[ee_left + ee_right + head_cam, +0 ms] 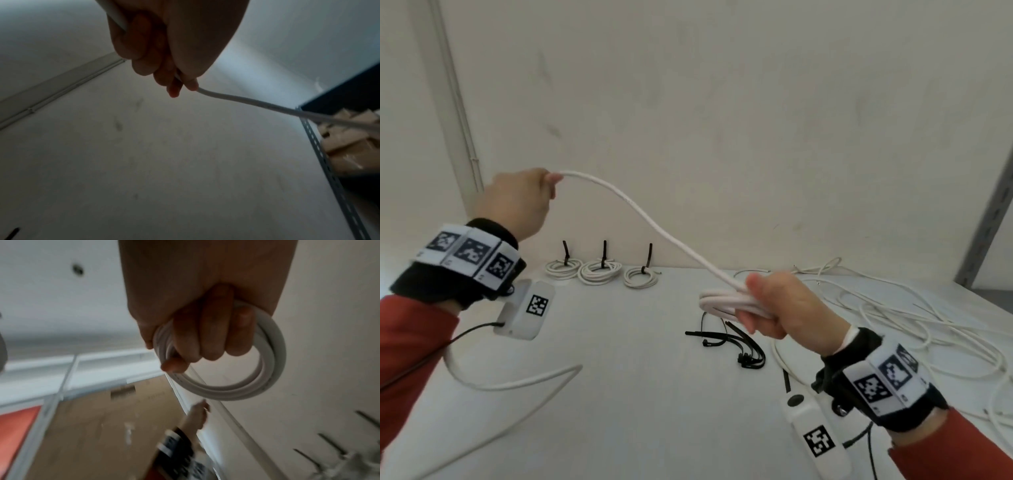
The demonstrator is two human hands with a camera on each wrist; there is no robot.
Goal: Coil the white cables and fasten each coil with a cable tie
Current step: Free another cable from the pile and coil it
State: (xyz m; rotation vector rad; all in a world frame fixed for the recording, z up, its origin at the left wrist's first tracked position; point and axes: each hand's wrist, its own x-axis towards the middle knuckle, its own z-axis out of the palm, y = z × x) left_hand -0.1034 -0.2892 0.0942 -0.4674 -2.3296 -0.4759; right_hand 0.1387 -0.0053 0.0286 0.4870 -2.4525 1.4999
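The right hand (787,311) is raised above the white tabletop (637,394), its fingers (207,331) curled round a small round coil of thick white cable (265,369) with several turns stacked side by side. From that coil a free length of the same white cable (654,222) rises in an arc up and to the left to the left hand (520,202), which is held higher, in front of the pale wall (722,102). The left hand is closed round the cable, thumb and fingertips (174,91) pinching it where it leaves the fist. Below the left wrist the cable's slack tail (517,383) hangs down in a loop and trails toward the table's near edge.

At the back of the table, against the wall, three finished white coils (599,272) lie in a row, each bound with a black cable tie whose tail stands upright. In the middle of the table, just below the right hand, lies a loose bunch of black cable ties (736,346). To the right a tangle of uncoiled white cables (911,318) sprawls over the tabletop. A grey perforated metal shelf upright (986,222) stands at the far right. Both wrists wear black bands with black-and-white square markers over red sleeves (410,349)
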